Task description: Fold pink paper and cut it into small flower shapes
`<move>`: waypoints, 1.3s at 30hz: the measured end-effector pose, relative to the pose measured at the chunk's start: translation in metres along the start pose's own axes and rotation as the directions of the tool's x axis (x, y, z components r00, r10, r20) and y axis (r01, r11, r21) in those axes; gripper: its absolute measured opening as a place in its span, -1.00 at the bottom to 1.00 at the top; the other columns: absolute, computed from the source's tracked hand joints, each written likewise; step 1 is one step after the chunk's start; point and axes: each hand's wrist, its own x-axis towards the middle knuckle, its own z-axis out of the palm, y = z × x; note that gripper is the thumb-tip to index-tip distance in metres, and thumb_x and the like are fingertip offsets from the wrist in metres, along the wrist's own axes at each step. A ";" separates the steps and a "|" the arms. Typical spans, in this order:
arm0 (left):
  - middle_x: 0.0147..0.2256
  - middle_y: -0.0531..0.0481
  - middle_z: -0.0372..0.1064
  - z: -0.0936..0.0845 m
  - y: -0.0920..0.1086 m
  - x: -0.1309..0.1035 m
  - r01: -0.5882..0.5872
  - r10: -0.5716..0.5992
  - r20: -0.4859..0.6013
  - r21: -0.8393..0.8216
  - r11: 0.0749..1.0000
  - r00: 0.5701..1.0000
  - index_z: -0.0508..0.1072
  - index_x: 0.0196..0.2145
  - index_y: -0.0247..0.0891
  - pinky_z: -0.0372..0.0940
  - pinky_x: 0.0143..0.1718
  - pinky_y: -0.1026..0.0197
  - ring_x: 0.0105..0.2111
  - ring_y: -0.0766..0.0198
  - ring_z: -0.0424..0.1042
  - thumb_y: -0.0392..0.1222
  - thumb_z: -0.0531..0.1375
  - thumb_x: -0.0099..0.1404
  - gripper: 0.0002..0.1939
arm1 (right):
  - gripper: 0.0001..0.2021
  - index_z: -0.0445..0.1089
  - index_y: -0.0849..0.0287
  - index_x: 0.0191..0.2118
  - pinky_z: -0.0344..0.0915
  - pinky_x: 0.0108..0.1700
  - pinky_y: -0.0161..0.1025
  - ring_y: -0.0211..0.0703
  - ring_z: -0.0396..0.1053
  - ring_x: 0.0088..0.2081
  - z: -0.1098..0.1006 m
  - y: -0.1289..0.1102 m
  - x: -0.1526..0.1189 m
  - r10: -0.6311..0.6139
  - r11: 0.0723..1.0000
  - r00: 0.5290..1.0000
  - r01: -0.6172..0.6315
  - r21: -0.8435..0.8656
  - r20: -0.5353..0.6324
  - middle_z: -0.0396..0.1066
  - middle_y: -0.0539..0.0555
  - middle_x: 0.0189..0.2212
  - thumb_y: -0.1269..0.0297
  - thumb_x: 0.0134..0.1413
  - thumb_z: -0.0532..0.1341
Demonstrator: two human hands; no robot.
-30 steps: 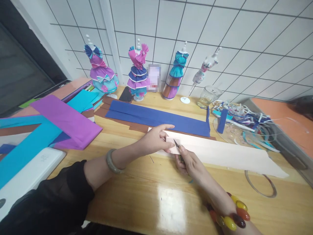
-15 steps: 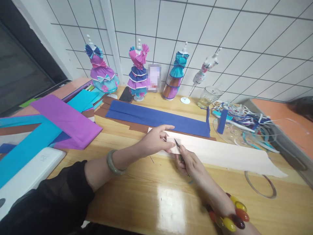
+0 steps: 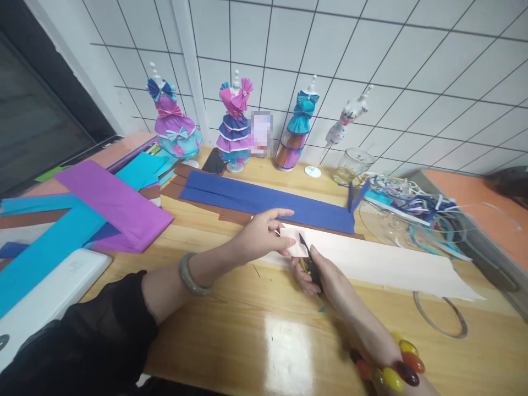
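My left hand (image 3: 264,236) pinches a small folded piece of pale pink paper (image 3: 292,247) between thumb and fingers. In my right hand (image 3: 319,272) is a pair of small dark scissors (image 3: 312,267), with the blades at the right edge of the folded piece. A long pale strip (image 3: 383,261) lies flat on the table under and to the right of my hands. Behind it a long blue strip (image 3: 268,201) rests partly on brown paper (image 3: 231,215).
Dressed miniature mannequins (image 3: 235,126) and a bare one (image 3: 348,118) stand along the wall beside a glass jar (image 3: 355,163). Coloured paper (image 3: 119,206) and a white box (image 3: 70,291) lie left. Right are paper scraps (image 3: 408,198) and a ring (image 3: 439,316).
My right hand and the scissors have shifted slightly right, and more of the blades and handles shows. My left hand stays nearly in place. A blue scrap at the right has tilted.
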 end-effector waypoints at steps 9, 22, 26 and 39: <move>-0.45 0.09 0.31 -0.001 0.000 0.000 -0.010 0.012 0.029 -0.079 0.997 1.000 0.18 0.08 -0.27 0.30 -0.40 0.28 -0.54 0.38 0.42 -0.26 0.30 0.00 -0.32 | -0.56 0.28 0.25 -0.30 -0.19 -0.59 -0.32 -0.38 -0.13 -0.64 0.000 0.000 -0.004 -0.117 0.993 0.989 0.116 0.009 0.085 -0.02 -0.11 -0.61 -0.09 0.13 0.00; -0.52 0.11 0.31 0.003 0.006 -0.003 -0.047 0.047 0.032 0.002 0.999 0.998 0.15 0.10 -0.35 0.28 -0.44 0.31 -0.55 0.39 0.40 -0.31 0.26 0.01 -0.32 | -0.58 0.26 0.23 -0.34 -0.17 -0.61 -0.34 -0.44 -0.11 -0.68 -0.002 0.001 -0.001 -0.095 0.995 0.992 0.094 0.015 0.080 0.02 -0.13 -0.63 -0.11 0.06 0.08; -0.50 0.10 0.30 0.005 0.006 -0.004 -0.057 0.057 0.017 0.010 0.998 0.998 0.14 0.10 -0.35 0.31 -0.41 0.27 -0.53 0.38 0.40 -0.33 0.24 0.03 -0.33 | -0.60 0.27 0.24 -0.35 -0.20 -0.61 -0.35 -0.46 -0.13 -0.70 -0.001 0.001 -0.001 -0.079 0.995 0.992 0.072 0.071 0.094 0.01 -0.14 -0.64 -0.08 0.08 0.09; -0.53 0.11 0.30 0.003 0.005 -0.003 -0.061 0.061 0.040 -0.001 0.998 0.997 0.16 0.09 -0.34 0.31 -0.42 0.27 -0.53 0.37 0.39 -0.31 0.26 0.02 -0.34 | -0.60 0.26 0.23 -0.37 -0.21 -0.62 -0.36 -0.45 -0.15 -0.70 -0.001 -0.002 -0.003 -0.041 0.996 0.994 0.033 0.080 0.104 0.00 -0.15 -0.65 -0.08 0.06 0.09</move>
